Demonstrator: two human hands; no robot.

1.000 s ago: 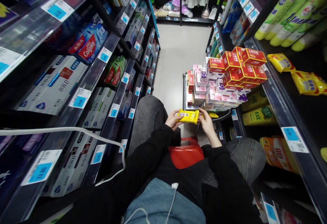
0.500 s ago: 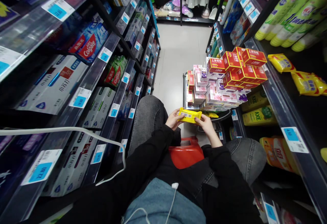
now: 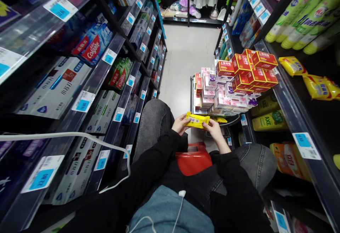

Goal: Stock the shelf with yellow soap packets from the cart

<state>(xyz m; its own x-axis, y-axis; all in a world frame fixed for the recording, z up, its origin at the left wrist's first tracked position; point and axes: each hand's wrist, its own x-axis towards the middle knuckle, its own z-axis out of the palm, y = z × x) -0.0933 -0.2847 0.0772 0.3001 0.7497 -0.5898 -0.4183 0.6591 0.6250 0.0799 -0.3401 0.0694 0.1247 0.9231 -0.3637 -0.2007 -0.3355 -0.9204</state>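
I hold a small yellow soap packet [image 3: 197,120] in front of me with both hands, above my knees. My left hand [image 3: 180,124] grips its left end, fingers curled round it. My right hand [image 3: 214,129] pinches its right end. Just beyond the packet stands a cart [image 3: 191,94] stacked with pink, white and red soap boxes [image 3: 240,73]. More yellow soap packets [image 3: 317,86] lie on the right shelf.
Shelves [image 3: 106,73] with toothpaste boxes and blue price tags line the left. The right shelves hold yellow-green bottles [image 3: 300,13] and orange packs. A red stool [image 3: 193,159] sits between my legs. The aisle floor [image 3: 186,55] runs ahead to a far rack.
The yellow packet has been turned slightly in my hands, and my right hand has shifted a little along its right end. Everything else is still.
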